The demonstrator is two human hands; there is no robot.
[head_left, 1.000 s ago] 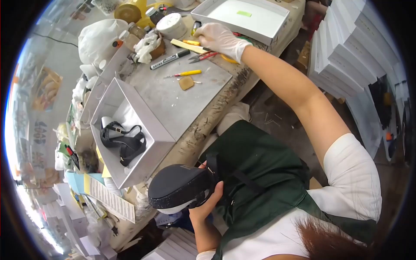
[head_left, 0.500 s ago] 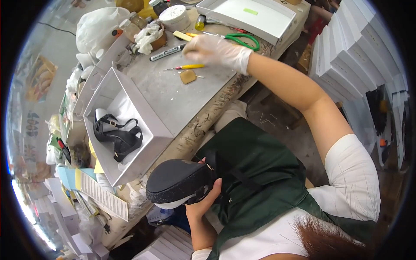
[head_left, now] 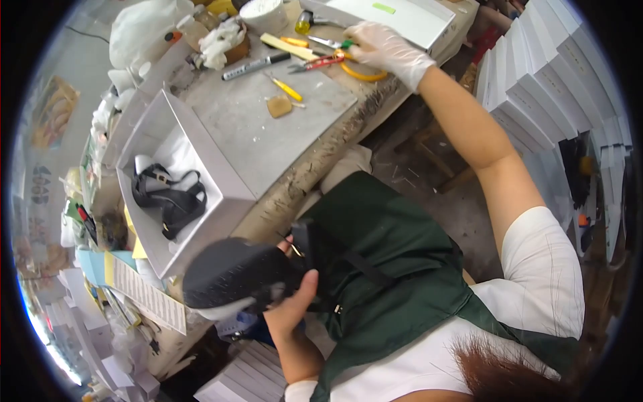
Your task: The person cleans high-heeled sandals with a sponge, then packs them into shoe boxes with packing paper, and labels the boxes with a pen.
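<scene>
Since half a second ago the right hand [head_left: 385,47], in its thin white glove, has gone from hovering over the grey mat [head_left: 268,127] back out to the far edge of the workbench [head_left: 321,167]. It now sits on the scissors [head_left: 358,67] with the yellow loop handles. Fingers are curled over the spot where the handles start, so I honestly can't tell if it has actually gripped them or is just resting there. Red-handled pliers [head_left: 315,63] lie just beside the fingertips.

Left hand [head_left: 291,308] is bare and has slid lower-left along with the black shoe [head_left: 234,275] it's holding, sole up, down by the lap against the green apron [head_left: 388,268]. Thumb is pressed along the heel end, the rest of the fingers are hidden behind the shoe, but it's clearly closed around it. The shoe's upper is mostly out of sight.

Other shoe [head_left: 167,201], strappy and black, lies in the open white box [head_left: 221,174] at the bench's near-left. A marker [head_left: 254,65] and a yellow-handled tool [head_left: 287,88] lie on the mat. Stuff at the far left is too smeared by the lens to name.
</scene>
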